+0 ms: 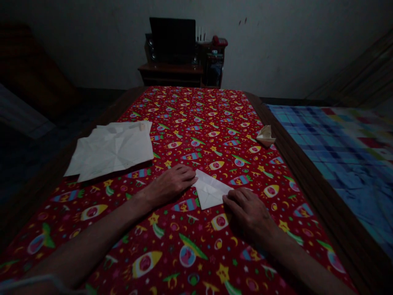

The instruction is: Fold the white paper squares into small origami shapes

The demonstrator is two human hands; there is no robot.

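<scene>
The room is dim, its light weak and shadowy toward the corners. A plain pale wall (276, 53) closes the far side, with a few dark marks (242, 21) high up. Against it stands a low wooden cabinet (170, 77) carrying a black screen (172, 40); a red telephone (220, 41) sits just right of the screen. Brown wooden furniture (30, 69) fills the left, above a dark floor (92, 98). Blue checked fabric (325, 164) spreads along the right.

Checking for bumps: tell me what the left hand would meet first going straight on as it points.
The left hand would likely meet the folded white paper first; its fingers seem to touch one corner.
</scene>
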